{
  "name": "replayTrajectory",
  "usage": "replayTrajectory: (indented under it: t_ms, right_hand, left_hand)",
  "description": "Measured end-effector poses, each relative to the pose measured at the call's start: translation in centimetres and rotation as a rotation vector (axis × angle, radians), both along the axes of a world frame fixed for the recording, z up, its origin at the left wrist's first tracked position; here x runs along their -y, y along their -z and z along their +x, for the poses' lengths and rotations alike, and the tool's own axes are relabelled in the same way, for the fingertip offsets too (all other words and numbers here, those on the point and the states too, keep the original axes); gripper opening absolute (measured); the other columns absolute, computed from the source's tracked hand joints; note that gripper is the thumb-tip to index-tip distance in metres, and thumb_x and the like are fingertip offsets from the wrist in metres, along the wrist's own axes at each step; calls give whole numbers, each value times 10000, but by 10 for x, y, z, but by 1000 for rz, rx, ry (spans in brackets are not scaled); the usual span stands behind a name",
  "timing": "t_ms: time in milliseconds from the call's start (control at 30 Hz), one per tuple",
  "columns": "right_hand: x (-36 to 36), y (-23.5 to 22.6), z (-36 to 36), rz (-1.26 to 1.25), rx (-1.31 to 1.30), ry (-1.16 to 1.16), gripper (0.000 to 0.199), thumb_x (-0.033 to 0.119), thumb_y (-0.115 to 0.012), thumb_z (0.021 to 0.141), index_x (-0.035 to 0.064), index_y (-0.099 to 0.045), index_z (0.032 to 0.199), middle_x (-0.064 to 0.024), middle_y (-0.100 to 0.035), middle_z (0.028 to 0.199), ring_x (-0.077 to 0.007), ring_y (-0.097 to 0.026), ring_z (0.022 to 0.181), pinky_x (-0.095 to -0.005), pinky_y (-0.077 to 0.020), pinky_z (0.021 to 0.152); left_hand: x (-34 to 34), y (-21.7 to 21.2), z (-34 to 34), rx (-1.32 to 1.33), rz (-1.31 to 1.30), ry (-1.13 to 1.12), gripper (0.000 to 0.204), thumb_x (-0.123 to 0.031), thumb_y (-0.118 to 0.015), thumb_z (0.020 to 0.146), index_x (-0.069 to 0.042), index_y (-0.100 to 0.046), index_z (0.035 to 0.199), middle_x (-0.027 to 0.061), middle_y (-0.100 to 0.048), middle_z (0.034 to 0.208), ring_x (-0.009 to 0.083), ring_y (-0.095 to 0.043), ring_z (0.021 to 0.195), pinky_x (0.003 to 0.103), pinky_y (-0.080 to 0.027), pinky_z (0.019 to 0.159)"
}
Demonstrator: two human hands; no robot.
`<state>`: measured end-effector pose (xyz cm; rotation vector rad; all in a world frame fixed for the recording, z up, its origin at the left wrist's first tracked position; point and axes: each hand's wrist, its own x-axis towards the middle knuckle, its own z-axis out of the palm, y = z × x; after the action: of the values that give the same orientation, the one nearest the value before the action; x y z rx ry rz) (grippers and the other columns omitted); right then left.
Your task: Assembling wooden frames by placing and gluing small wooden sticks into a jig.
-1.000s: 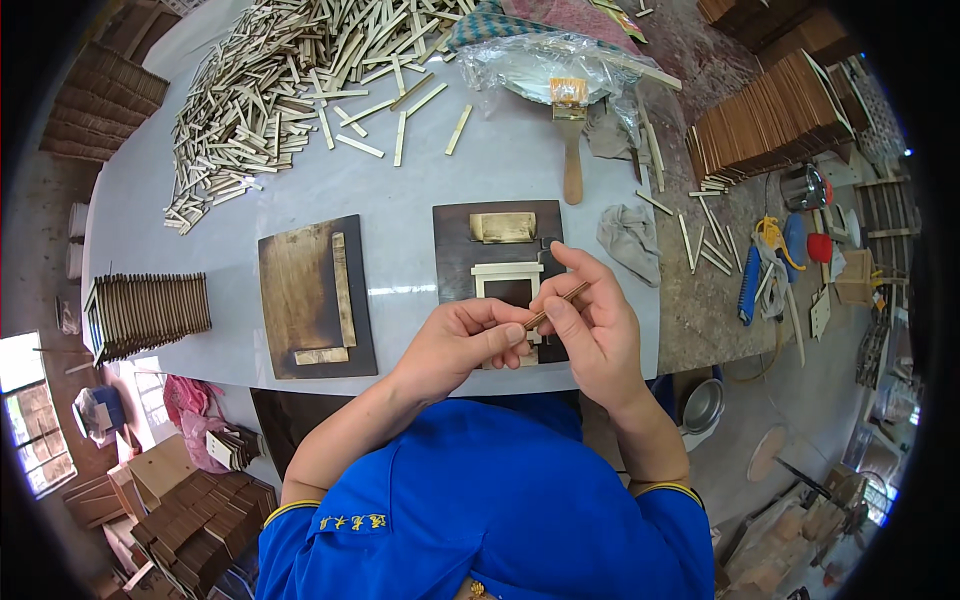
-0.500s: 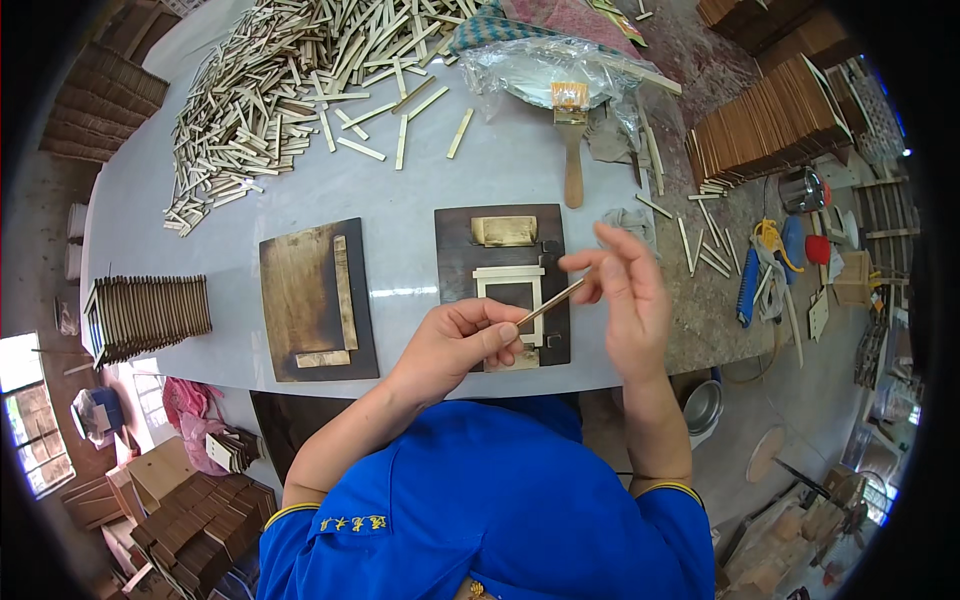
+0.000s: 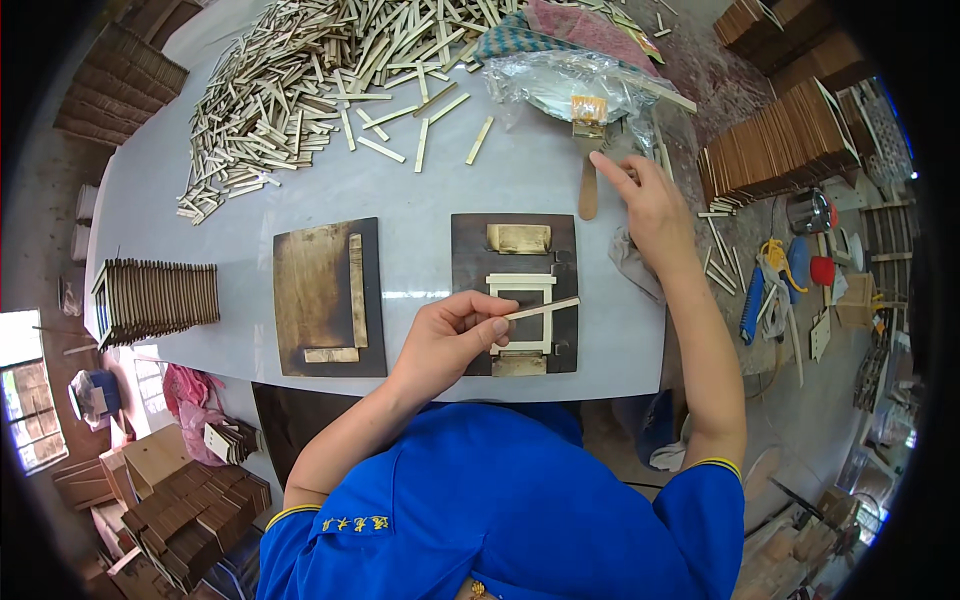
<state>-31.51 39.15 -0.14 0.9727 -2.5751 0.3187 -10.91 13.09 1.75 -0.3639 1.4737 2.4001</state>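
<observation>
My left hand [image 3: 445,340] pinches one end of a thin wooden strip [image 3: 552,307] between thumb and fingers. The strip points right, above a small rectangular frame of pale strips [image 3: 547,325]. That frame lies on a dark board [image 3: 470,245] fitted with wooden blocks and small black metal parts. My right hand [image 3: 655,215] is open beside a flat paintbrush [image 3: 588,190], its fingers stretched toward the wooden handle. Whether a fingertip touches the handle I cannot tell. The brush's bristles rest on a plastic-covered bowl [image 3: 545,85].
A second dark board [image 3: 310,285] with strips along two edges lies to the left. Beyond it stands a row of stacked frames [image 3: 160,305]. A large heap of loose strips [image 3: 270,110] covers the far left. Stacked brown panels [image 3: 780,140] and tools sit at right.
My right hand has left the strip and moved up and right to the brush handle. My left hand keeps the strip, now turned closer to level. The whole view has shifted slightly.
</observation>
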Motion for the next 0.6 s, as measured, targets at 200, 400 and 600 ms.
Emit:
replayTrajectory:
  t_ms: [200,400,600]
  right_hand:
    - [11,5,-19,46,-110,-77,558,38,-659,862,253,-688,1377,-59,-604,1146,-234,-634,903,-343,-541,815]
    - [16,12,-25,44,-167,-141,533,56,-677,876,239,-689,1376,-63,-613,1196,-237,-633,902,-346,-541,817]
    - [13,14,-17,-67,-124,-164,513,62,-695,864,223,-697,1351,-64,-617,1227,-227,-631,903,-330,-539,804]
  left_hand:
    - [0,-1,-1,-149,-252,-90,140,44,-705,958,-3,-747,1083,62,-740,977,100,-645,819,211,-514,742]
    - [2,3,-7,-474,-656,-194,126,88,-722,899,0,-738,987,65,-745,1008,134,-640,786,243,-511,697]
    - [5,4,-9,-685,-906,-263,159,108,-747,841,-3,-733,955,77,-753,1037,170,-649,778,273,-521,666]
